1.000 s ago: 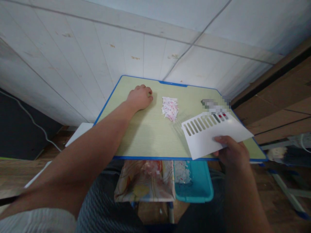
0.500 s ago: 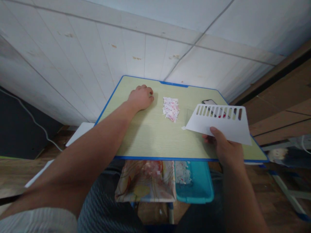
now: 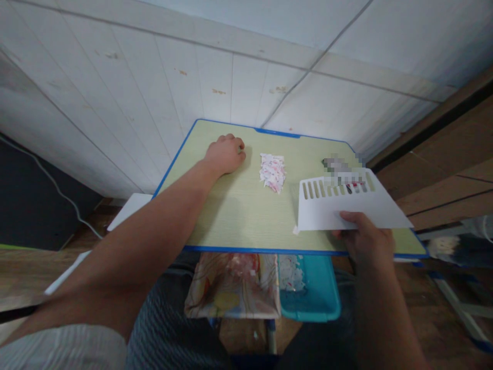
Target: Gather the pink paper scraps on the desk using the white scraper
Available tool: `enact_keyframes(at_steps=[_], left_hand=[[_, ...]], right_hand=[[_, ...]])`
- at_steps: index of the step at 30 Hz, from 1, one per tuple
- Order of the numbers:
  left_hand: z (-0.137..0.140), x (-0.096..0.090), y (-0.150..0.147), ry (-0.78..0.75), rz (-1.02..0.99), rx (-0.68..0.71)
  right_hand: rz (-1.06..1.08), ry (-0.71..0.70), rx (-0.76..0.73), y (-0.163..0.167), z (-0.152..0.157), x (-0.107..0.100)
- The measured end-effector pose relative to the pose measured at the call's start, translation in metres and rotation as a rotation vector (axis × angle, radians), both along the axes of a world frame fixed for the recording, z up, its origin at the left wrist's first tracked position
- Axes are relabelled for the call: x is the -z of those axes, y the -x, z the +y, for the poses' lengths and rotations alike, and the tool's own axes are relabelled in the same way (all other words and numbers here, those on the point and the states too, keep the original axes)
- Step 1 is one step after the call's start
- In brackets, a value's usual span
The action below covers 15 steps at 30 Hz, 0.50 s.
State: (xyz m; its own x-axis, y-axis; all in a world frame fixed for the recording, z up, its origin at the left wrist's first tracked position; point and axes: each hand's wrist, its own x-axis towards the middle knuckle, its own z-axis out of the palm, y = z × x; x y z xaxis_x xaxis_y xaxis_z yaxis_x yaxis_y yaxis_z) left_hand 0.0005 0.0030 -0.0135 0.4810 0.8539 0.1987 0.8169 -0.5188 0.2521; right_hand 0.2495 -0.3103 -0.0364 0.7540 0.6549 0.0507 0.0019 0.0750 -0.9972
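My left hand (image 3: 225, 155) rests on the yellow-green tabletop (image 3: 242, 216) with its fingers curled in; no object shows in it. To its right lies a flat pile of small white and pinkish paper scraps (image 3: 272, 172). My right hand (image 3: 364, 236) grips a white sheet with a row of slots (image 3: 327, 213), thumb on top and fingers underneath. The sheet is held over the right part of the table. A small white scrap (image 3: 296, 229) lies by its lower left corner. Behind the slots is a partly pixelated object (image 3: 337, 165), too blurred to name.
Below the table's near edge are a patterned box (image 3: 231, 306) with pinkish bits and a teal bin (image 3: 319, 303) holding white scraps. A white panelled wall (image 3: 215, 67) rises behind the table. Wooden furniture (image 3: 454, 149) stands to the right.
My right hand has brought the slotted sheet slightly nearer to me and turned it, so its left end now sits lower. My left hand stays in place.
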Motion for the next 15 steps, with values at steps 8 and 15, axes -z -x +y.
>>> enact_keyframes(at_steps=[8, 15], left_hand=[[0.000, -0.001, 0.000, 0.003, -0.011, 0.009], [-0.001, -0.002, 0.001, 0.010, -0.009, 0.009]], right_hand=[[0.044, -0.036, -0.002, 0.009, 0.001, -0.018], [0.023, -0.016, -0.095, 0.007, -0.003, -0.014]])
